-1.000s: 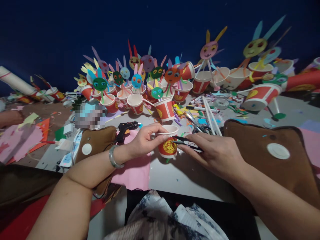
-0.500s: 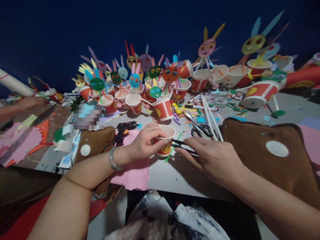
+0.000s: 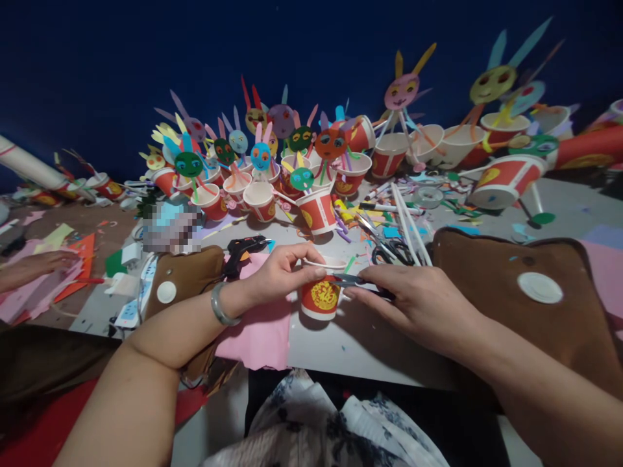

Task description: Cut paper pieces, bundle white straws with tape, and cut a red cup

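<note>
My left hand (image 3: 289,272) is closed on the rim of a red and white paper cup (image 3: 321,298), fingers over the far edge and thumb on the near side. The cup has a yellow round emblem facing me and leans slightly. My right hand (image 3: 409,301) is closed around dark-handled scissors (image 3: 346,280), whose narrow blades reach the cup's right side just below the rim. How deep the tips go, I cannot tell. Behind the cup shows a bit of green strip (image 3: 350,263).
Several cups with paper rabbit faces stand at the back. A glue gun (image 3: 243,251) lies beside pink paper (image 3: 263,337). Other scissors (image 3: 389,246) and white sticks (image 3: 409,224) lie beyond my right hand. A brown pouch (image 3: 525,311) is right. A co-worker's hand (image 3: 43,267) rests over pink paper.
The cup has tilted so its emblem side faces me and less of its inside shows. The scissors have turned slightly at the rim. The co-worker's hand has come down nearer.
</note>
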`<move>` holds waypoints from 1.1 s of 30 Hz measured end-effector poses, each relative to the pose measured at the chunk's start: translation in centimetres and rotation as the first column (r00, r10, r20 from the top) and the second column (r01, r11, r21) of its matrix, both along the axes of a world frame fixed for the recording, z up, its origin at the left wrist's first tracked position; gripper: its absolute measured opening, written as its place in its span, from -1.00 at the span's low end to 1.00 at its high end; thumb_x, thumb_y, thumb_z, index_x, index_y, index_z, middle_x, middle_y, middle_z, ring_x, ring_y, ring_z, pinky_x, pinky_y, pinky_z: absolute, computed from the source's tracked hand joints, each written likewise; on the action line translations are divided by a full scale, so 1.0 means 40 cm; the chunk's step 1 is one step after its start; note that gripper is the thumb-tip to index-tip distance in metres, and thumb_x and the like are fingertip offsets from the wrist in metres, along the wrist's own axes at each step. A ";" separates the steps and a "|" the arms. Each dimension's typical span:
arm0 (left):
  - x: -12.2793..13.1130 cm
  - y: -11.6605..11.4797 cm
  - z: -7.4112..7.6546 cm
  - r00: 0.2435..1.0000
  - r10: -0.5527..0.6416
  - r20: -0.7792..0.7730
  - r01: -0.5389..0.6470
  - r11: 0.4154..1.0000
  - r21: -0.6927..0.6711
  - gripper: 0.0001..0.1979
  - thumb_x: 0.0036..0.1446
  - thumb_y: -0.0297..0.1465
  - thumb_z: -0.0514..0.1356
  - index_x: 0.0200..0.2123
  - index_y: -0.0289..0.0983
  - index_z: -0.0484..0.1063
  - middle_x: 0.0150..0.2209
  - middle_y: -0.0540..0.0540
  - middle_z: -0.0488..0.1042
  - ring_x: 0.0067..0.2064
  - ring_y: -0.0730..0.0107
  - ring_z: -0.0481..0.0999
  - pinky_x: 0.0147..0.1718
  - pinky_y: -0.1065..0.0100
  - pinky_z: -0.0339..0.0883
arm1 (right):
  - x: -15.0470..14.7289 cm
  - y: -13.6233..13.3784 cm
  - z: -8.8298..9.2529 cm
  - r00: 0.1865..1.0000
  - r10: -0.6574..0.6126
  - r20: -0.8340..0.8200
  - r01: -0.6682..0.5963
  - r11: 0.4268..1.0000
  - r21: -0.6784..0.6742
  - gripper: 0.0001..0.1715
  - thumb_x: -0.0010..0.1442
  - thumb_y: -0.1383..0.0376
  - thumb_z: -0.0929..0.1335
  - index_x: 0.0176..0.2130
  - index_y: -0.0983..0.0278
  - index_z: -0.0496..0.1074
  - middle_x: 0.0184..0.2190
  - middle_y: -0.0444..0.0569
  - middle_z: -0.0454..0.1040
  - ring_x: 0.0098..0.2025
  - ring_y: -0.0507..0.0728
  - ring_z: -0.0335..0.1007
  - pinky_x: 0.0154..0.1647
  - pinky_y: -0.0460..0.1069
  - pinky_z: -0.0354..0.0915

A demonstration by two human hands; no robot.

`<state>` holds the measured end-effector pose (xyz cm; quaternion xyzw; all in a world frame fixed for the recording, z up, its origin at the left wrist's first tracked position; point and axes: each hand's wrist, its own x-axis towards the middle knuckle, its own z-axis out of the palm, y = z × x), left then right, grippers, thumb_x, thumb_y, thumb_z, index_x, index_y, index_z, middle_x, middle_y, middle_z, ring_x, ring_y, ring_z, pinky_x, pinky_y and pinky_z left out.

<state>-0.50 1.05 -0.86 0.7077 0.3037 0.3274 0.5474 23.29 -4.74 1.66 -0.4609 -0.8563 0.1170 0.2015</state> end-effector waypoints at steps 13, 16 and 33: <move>0.006 -0.011 -0.018 0.979 0.045 0.197 0.006 0.968 -0.249 -0.70 0.06 -0.18 0.35 -0.32 -0.30 0.47 -0.33 -0.07 0.46 -0.27 0.41 0.44 -0.24 0.36 0.33 | -0.016 -0.005 -0.007 0.985 -0.039 -0.169 0.037 0.999 -0.011 -0.55 0.36 0.05 0.24 -0.38 0.27 0.48 -0.59 -0.11 0.43 -0.56 0.02 0.30 -0.51 -0.08 0.12; 0.008 -0.014 -0.017 0.977 0.058 0.204 -0.007 0.970 -0.241 -0.70 0.06 -0.17 0.36 -0.33 -0.30 0.47 -0.32 -0.06 0.47 -0.26 0.41 0.44 -0.22 0.35 0.33 | -0.021 -0.005 -0.012 0.980 -0.047 -0.195 0.049 0.999 0.003 -0.59 0.35 0.07 0.26 -0.38 0.27 0.48 -0.60 -0.12 0.42 -0.57 0.00 0.29 -0.52 -0.09 0.13; 0.012 -0.029 -0.005 0.950 0.080 0.301 0.043 0.923 -0.383 -0.74 0.06 -0.25 0.37 -0.33 -0.32 0.47 -0.35 -0.03 0.41 -0.31 0.47 0.39 -0.29 0.41 0.29 | -0.034 -0.004 -0.035 0.968 -0.013 -0.252 0.058 0.983 0.172 -0.64 0.35 0.17 0.29 -0.42 0.30 0.45 -0.63 -0.15 0.37 -0.61 -0.04 0.26 -0.57 -0.13 0.12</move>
